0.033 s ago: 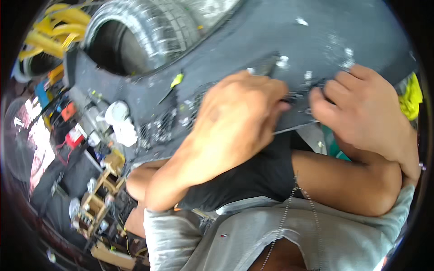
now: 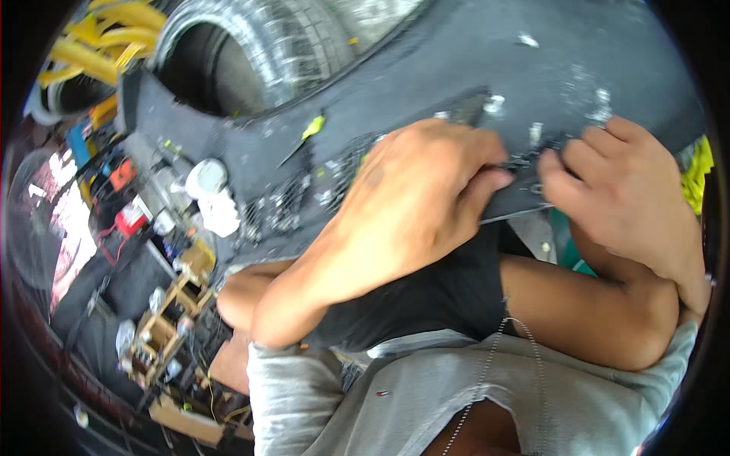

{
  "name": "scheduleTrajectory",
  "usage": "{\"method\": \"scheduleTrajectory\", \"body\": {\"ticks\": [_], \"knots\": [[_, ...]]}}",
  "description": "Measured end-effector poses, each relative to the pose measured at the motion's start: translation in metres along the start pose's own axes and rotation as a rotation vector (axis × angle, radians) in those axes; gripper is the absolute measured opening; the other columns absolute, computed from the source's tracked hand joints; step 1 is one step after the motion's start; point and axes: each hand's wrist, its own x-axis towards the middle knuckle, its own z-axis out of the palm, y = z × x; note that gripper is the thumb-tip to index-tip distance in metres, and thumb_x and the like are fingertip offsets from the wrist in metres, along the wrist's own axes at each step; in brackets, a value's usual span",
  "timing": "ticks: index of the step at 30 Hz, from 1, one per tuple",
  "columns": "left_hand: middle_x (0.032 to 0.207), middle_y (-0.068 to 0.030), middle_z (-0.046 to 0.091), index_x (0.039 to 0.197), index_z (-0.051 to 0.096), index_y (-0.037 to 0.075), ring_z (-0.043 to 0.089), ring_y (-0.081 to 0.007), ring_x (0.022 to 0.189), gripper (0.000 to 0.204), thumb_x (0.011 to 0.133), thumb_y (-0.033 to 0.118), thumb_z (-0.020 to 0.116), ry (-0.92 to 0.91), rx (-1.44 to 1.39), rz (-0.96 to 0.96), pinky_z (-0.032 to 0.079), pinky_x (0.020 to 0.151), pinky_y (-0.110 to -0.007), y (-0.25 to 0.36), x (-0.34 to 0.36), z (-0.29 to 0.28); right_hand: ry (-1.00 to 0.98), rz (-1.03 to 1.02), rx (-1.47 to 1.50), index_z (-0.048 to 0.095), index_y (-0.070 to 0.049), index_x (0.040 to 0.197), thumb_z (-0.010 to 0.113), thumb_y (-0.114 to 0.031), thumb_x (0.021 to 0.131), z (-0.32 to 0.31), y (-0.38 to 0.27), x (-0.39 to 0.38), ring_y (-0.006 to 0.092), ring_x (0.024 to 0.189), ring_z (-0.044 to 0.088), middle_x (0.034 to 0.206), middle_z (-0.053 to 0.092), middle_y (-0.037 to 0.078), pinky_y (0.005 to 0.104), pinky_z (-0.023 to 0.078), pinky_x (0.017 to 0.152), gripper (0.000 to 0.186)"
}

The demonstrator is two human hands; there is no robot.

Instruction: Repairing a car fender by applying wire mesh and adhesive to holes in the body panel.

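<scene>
A large dark grey plastic panel, looking like a vehicle bumper, lies across my lap. It has cut-out openings with black mesh in them and shiny scuffed patches. My left hand is closed over the panel's near part, thumb and forefinger pinched. My right hand is closed to the right of it, fingers curled down at the panel. A dark ragged strip shows between the two hands; what the fingertips grip is hidden. A screwdriver with a yellow-green handle lies left of my left hand.
A tyre lies beyond the panel, with yellow curved parts at far left. To the left are a white round container, a red box-like device and a wooden divided rack. A bright yellow cloth-like thing sits at far right.
The whole view has shifted slightly, so things sit a little further right. My left thumb shows more plainly. Both hands remain closed at the same part of the panel.
</scene>
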Motion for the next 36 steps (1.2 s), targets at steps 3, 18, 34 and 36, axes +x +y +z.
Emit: {"method": "scheduleTrajectory", "body": {"ticks": [3, 18, 34, 36], "knots": [[0.084, -0.0041, 0.075, 0.098, 0.074, 0.001, 0.067, -0.0100, 0.078, 0.014, 0.094, 0.014, 0.078, 0.132, -0.111, -0.258, 0.052, 0.072, -0.028, -0.012, -0.004, -0.026, 0.018, 0.024, -0.015, 0.067, -0.005, 0.098, 0.067, -0.014, 0.072, -0.002, -0.001, -0.002, 0.0205, 0.068, 0.055, 0.073, 0.049, 0.002, 0.0356, 0.044, 0.063, 0.027], [0.092, -0.0006, 0.072, 0.121, 0.068, -0.003, 0.063, -0.0056, 0.081, 0.029, 0.095, 0.007, 0.077, 0.282, -0.504, -0.673, 0.050, 0.070, -0.021, -0.074, -0.090, -0.071, -0.041, 0.064, -0.051, 0.067, -0.004, 0.097, 0.065, -0.013, 0.074, -0.002, 0.002, -0.002, 0.0233, 0.068, 0.054, 0.072, 0.047, 0.005, 0.0377, 0.043, 0.063, 0.025], [0.097, -0.0037, 0.071, 0.115, 0.066, -0.003, 0.066, -0.0095, 0.088, 0.022, 0.095, 0.001, 0.075, 0.115, -0.654, -0.557, 0.054, 0.079, -0.025, -0.053, -0.059, -0.054, -0.028, 0.040, -0.015, 0.067, -0.006, 0.096, 0.066, -0.015, 0.073, -0.004, 0.005, -0.001, 0.0197, 0.067, 0.055, 0.072, 0.049, 0.002, 0.0344, 0.043, 0.063, 0.024], [0.094, -0.0030, 0.071, 0.114, 0.067, -0.003, 0.066, -0.0083, 0.083, 0.021, 0.094, 0.001, 0.076, 0.084, -0.634, -0.505, 0.053, 0.074, -0.023, -0.032, -0.032, -0.046, -0.057, 0.029, -0.036, 0.067, -0.007, 0.096, 0.066, -0.016, 0.074, -0.003, 0.005, -0.003, 0.0191, 0.067, 0.056, 0.073, 0.050, 0.001, 0.0335, 0.044, 0.063, 0.024]]}}
